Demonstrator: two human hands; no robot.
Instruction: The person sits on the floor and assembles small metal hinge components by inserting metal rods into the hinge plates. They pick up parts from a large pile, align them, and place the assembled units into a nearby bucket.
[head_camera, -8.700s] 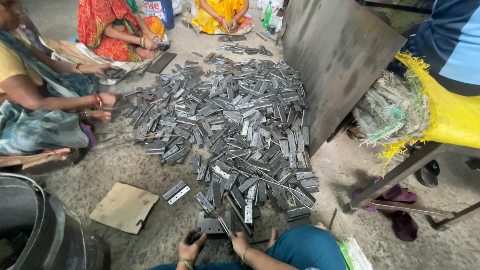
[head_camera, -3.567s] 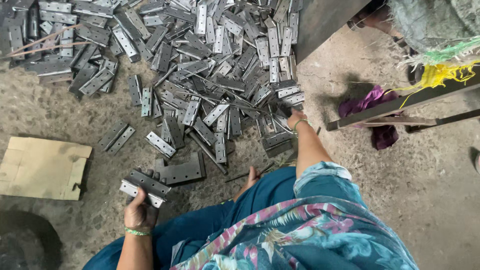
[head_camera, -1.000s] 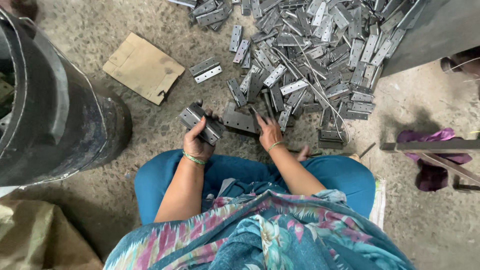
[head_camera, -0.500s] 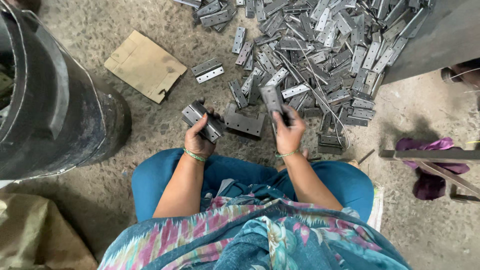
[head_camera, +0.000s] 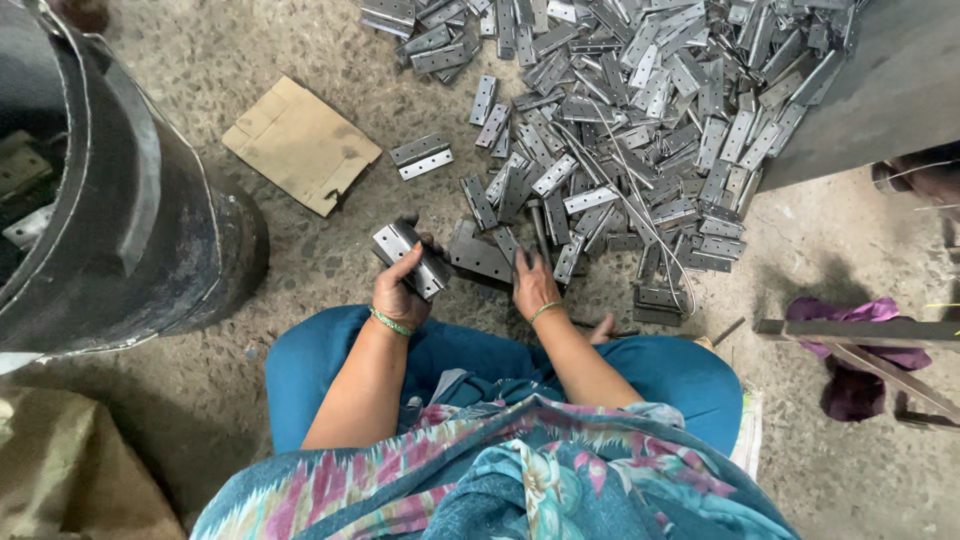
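Observation:
My left hand (head_camera: 398, 290) grips a grey metal hinge (head_camera: 410, 256) held just above the floor in front of my knees. My right hand (head_camera: 534, 288) rests fingers-down on the near edge of a big pile of grey metal hinges (head_camera: 640, 130), touching a hinge beside a flat dark metal block (head_camera: 478, 256); whether it grips that hinge cannot be told. A single opened hinge (head_camera: 422, 156) lies apart on the floor.
A large black drum (head_camera: 110, 210) stands at the left. A piece of brown cardboard (head_camera: 300, 145) lies on the concrete floor. A dark metal sheet (head_camera: 880, 90) leans at the upper right, with a metal frame and purple cloth (head_camera: 850, 340) at the right.
My right hand, which was raised holding a hinge half a second ago, has come down to the pile's edge. My left hand has stayed on its hinge.

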